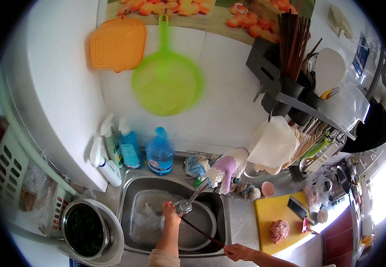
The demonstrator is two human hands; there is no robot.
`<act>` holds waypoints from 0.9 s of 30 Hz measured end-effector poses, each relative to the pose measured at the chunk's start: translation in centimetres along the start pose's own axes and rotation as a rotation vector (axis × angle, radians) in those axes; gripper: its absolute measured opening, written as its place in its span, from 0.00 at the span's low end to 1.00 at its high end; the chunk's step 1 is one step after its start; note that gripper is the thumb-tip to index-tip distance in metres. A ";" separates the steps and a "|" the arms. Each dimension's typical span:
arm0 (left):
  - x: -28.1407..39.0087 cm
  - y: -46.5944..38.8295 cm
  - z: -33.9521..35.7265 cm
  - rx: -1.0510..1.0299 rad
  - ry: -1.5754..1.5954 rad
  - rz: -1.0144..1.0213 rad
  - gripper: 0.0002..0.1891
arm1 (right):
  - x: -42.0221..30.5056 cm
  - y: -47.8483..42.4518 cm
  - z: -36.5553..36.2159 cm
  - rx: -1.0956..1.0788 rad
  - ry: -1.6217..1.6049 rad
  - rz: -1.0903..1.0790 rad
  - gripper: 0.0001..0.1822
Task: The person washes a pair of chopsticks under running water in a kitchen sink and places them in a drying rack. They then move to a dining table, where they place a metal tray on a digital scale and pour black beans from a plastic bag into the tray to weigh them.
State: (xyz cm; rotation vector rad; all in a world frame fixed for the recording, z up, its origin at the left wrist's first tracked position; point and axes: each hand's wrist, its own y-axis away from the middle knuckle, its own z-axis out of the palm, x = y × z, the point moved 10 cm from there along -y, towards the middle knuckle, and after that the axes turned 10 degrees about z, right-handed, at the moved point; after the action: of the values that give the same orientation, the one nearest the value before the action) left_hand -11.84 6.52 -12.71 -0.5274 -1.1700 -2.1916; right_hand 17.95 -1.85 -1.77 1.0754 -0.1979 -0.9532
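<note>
My right hand [237, 252] grips the near end of a dark brown stick [200, 231], probably a wooden chopstick, over the front right rim of the stainless steel sink [226, 213]. The stick slants up and left across the sink to my left wrist. My left hand [171, 211] is raised beside the faucet head [184, 208]; its fingers are partly hidden, so I cannot tell whether it holds anything. Below the faucet, a round metal basin [209, 238] sits in the sink. Cloudy, foamy water [142, 217] covers the sink's left part. A knitted cloth [228, 168] hangs over the faucet neck.
Minced meat [279, 231] and a cleaver [297, 207] lie on a yellow cutting board [266, 213] at right. A steel pot with dark contents [85, 230] stands in a white basin [117, 247] at left. Behind the sink stand a blue bottle [159, 153] and spray bottles [111, 172].
</note>
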 end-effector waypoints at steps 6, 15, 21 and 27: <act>-0.8 0.6 0.1 0.017 -0.071 -0.138 0.07 | -6.1 2.1 -1.1 0.873 1.011 -0.313 0.19; -4.9 2.6 2.7 -0.310 0.121 -0.638 0.16 | -7.7 1.2 -2.4 1.052 1.132 -0.183 0.23; -2.8 8.2 5.5 -0.255 0.294 -0.713 0.13 | -9.4 4.1 -4.2 1.121 1.157 -0.055 0.25; -5.8 3.1 0.5 0.023 0.181 -0.478 0.14 | -7.9 1.4 -4.6 0.997 1.073 -0.112 0.21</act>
State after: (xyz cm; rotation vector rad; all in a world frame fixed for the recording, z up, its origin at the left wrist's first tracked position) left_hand -5.46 7.45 -13.95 -0.0312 -1.3199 -2.5523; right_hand 16.57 7.20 -0.59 2.3876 0.3256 -0.2067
